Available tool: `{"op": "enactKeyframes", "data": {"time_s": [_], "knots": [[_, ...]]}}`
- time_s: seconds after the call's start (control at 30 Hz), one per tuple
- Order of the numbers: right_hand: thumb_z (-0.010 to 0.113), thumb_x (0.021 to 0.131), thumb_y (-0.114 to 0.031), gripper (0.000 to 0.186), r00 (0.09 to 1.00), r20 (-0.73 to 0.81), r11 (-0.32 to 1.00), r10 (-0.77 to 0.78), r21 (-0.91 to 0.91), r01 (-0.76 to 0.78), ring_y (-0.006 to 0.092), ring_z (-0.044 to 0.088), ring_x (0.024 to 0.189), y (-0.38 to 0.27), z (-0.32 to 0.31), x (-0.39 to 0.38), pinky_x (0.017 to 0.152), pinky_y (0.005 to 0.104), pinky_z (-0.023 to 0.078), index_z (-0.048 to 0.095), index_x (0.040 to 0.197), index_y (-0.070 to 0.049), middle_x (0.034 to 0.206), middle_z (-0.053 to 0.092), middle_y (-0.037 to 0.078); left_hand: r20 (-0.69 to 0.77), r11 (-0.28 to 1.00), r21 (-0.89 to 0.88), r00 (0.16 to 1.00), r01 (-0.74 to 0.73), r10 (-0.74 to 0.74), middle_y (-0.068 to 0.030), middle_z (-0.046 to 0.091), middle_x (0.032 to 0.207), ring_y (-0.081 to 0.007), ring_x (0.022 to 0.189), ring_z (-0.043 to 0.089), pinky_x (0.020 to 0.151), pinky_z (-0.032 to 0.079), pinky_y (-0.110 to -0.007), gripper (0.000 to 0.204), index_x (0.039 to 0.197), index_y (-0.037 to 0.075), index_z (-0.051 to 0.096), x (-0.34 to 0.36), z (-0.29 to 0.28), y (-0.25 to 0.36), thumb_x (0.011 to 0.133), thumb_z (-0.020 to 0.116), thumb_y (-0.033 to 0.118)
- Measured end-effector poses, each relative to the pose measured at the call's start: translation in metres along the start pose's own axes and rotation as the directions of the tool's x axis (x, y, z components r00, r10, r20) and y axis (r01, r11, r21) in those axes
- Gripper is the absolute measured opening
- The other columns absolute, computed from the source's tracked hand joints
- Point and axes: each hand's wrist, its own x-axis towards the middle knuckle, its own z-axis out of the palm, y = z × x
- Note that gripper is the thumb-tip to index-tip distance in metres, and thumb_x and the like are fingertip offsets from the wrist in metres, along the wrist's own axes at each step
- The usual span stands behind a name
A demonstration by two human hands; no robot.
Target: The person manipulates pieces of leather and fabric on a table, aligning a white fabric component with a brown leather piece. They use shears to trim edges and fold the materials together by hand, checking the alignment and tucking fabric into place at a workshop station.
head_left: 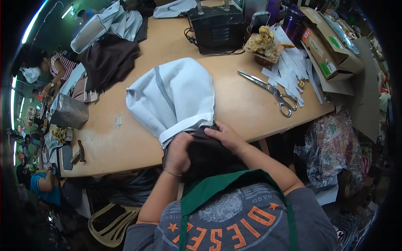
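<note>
A white quilted fabric piece [184, 90] with a grey stripe lies puffed out on the table. A plain white band runs along its near edge. From that edge dark brown cloth [211, 152] spills over the table's front edge toward my lap. My right hand [226, 137] pinches the cloth beside the band's right end, thumb on top, fingers mostly underneath. My left hand [178, 154], a little blurred, is curled closed at the cloth's left side, just below the band; its fingertips are hidden.
Large scissors [270, 90] lie at the right, near white strips [289, 69] and a tub of yellowish crumbly material [264, 46]. A black box [217, 29] with a cable stands at the back. Dark cloth [109, 62], a metal container [71, 111] and a hammer [79, 152] are at the left.
</note>
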Motion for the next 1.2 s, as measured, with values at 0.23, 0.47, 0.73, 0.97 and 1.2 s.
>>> {"op": "enactKeyframes", "data": {"time_s": [0.23, 0.47, 0.73, 0.97, 1.2], "knots": [[0.050, 0.077, -0.012, 0.009, 0.839, 0.302, -0.065, -0.452, -0.950, 0.307, 0.0265, 0.061, 0.071, 0.005, -0.011, -0.004, 0.060, 0.0390, 0.046, 0.054, 0.085, -0.009, 0.073, 0.055, 0.007, 0.090, 0.281, 0.894, 0.753, -0.350, 0.652, -0.0074, 0.060, 0.075, -0.0246, 0.067, 0.056, 0.059, 0.043, -0.039, 0.005, 0.079, 0.006, 0.059, -0.013, 0.007, 0.062, 0.080, 0.062, 0.010], [0.051, 0.077, -0.015, 0.014, 0.834, 0.419, -0.008, -0.359, -0.895, 0.447, 0.0257, 0.060, 0.075, 0.007, -0.019, -0.012, 0.063, 0.0403, 0.046, 0.057, 0.088, -0.008, 0.081, 0.055, 0.007, 0.694, 0.655, 0.622, 0.689, -0.429, -0.208, -0.0172, 0.056, 0.068, -0.0339, 0.061, 0.055, 0.061, 0.045, -0.042, 0.021, 0.066, 0.001, 0.055, -0.012, 0.082, 0.018, 0.078, 0.050, 0.018], [0.053, 0.074, -0.014, 0.004, 0.795, 0.336, -0.044, -0.505, -0.930, 0.365, 0.0238, 0.056, 0.079, 0.002, -0.009, -0.030, 0.065, 0.0376, 0.045, 0.054, 0.075, -0.010, 0.080, 0.051, 0.005, -0.090, 0.794, -0.356, 0.827, 0.493, -0.554, 0.0024, 0.035, 0.055, -0.0110, 0.046, 0.034, 0.043, 0.030, -0.025, 0.028, 0.067, 0.013, 0.043, -0.005, 0.048, -0.014, 0.094, 0.042, 0.023], [0.055, 0.070, -0.009, 0.008, 0.824, 0.243, 0.055, -0.513, -0.948, 0.313, 0.0265, 0.053, 0.081, 0.005, 0.003, -0.031, 0.069, 0.0388, 0.045, 0.053, 0.077, -0.007, 0.081, 0.052, 0.009, -0.218, 0.927, -0.369, 0.976, -0.068, -0.015, -0.0015, 0.049, 0.072, -0.0126, 0.063, 0.046, 0.056, 0.037, -0.024, 0.016, 0.077, 0.014, 0.051, 0.001, 0.034, -0.022, 0.091, 0.045, 0.020], [0.063, 0.059, -0.004, 0.028, 0.760, 0.538, 0.202, -0.364, -0.751, 0.629, 0.0325, 0.055, 0.088, 0.007, 0.027, -0.028, 0.076, 0.0399, 0.047, 0.057, 0.086, -0.003, 0.085, 0.057, 0.014, -0.189, 0.998, -0.064, 0.982, 0.002, -0.014, -0.0034, 0.048, 0.079, -0.0148, 0.068, 0.046, 0.060, 0.038, -0.027, 0.013, 0.084, 0.012, 0.049, 0.038, -0.004, -0.008, 0.092, 0.044, 0.022]]}}
